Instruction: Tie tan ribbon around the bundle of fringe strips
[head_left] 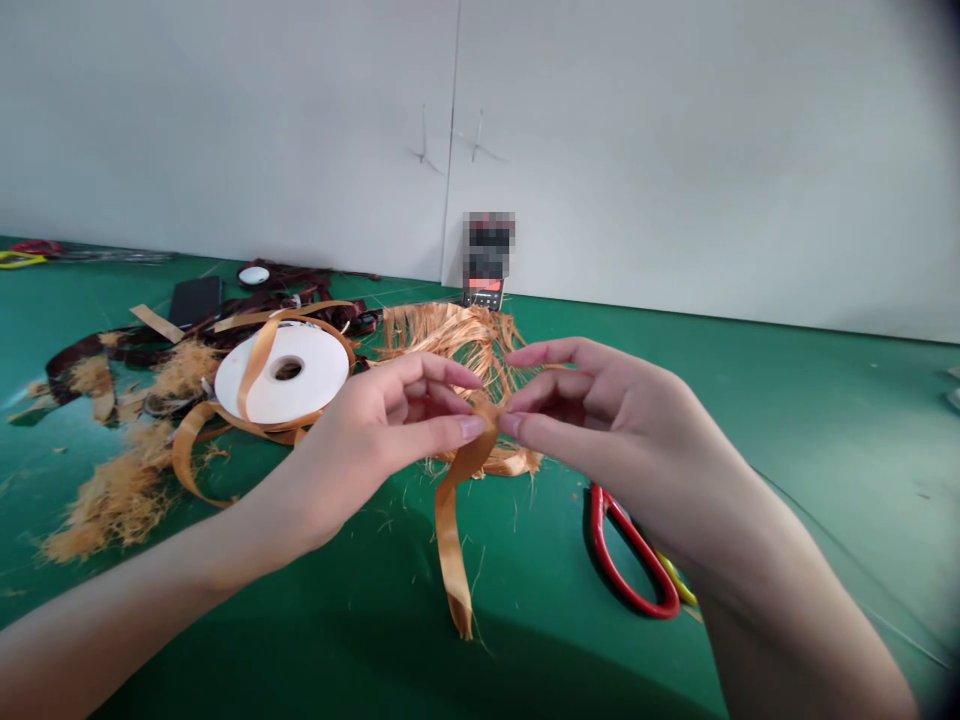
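Observation:
Both hands meet over the green table and pinch one strip of orange ribbon [451, 520]. My left hand [379, 440] grips it between thumb and fingers from the left. My right hand [600, 420] pinches the same spot from the right. The ribbon's loose end hangs down toward me, and its far part is frayed into a fan of orange threads [450, 335] behind the fingers.
A white ribbon spool [289, 375] with orange ribbon lies at left among frayed orange thread piles [112, 500] and dark ribbon scraps. Red-handled scissors [630, 560] lie under my right wrist. A dark phone [195, 298] and a small blurred device [486, 260] sit near the white wall.

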